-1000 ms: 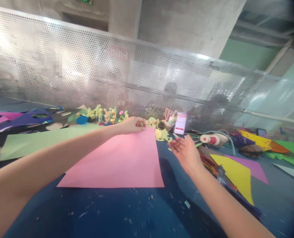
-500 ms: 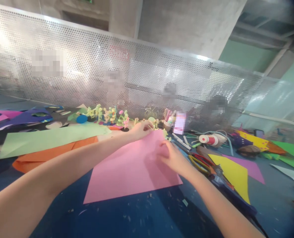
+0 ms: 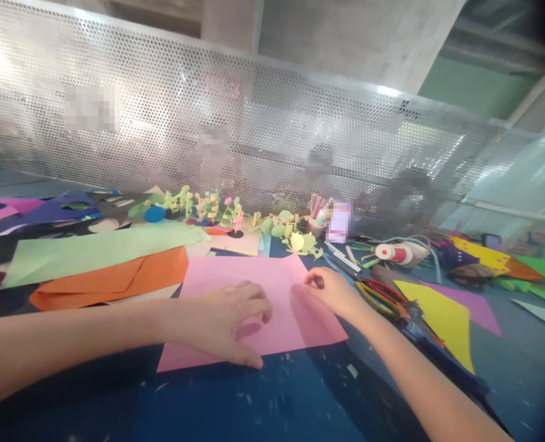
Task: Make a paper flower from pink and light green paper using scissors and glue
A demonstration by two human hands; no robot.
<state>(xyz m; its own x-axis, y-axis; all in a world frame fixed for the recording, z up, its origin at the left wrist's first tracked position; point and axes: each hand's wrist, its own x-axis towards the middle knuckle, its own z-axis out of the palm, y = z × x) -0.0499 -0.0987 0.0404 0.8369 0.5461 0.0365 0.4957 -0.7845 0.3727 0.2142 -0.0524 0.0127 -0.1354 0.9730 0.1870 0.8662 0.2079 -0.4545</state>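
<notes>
A pink sheet (image 3: 277, 307) lies on the dark blue tabletop in front of me, its upper right corner slightly raised. My left hand (image 3: 229, 322) is over the sheet's lower left half, fingers spread and bent, thumb near the front edge; it holds nothing. At the sheet's right edge is my right hand (image 3: 330, 288), thumb and fingers curled together in a pinch. What, if anything, lies between those fingertips is hidden.
To the left are a pale green sheet (image 3: 102, 248) and a folded orange sheet (image 3: 129, 276). Small green figures (image 3: 187, 202) stand behind. Scissors (image 3: 378, 298), a blue glue gun (image 3: 438, 350), a yellow sheet (image 3: 438, 313) and a thread spool (image 3: 394, 253) lie right. A perforated metal screen (image 3: 263, 135) closes the back.
My left hand has come back from the sheet's far edge to its near left part and spread. My right hand's fingers have closed at the right edge. The sheet's far side now lies lower.
</notes>
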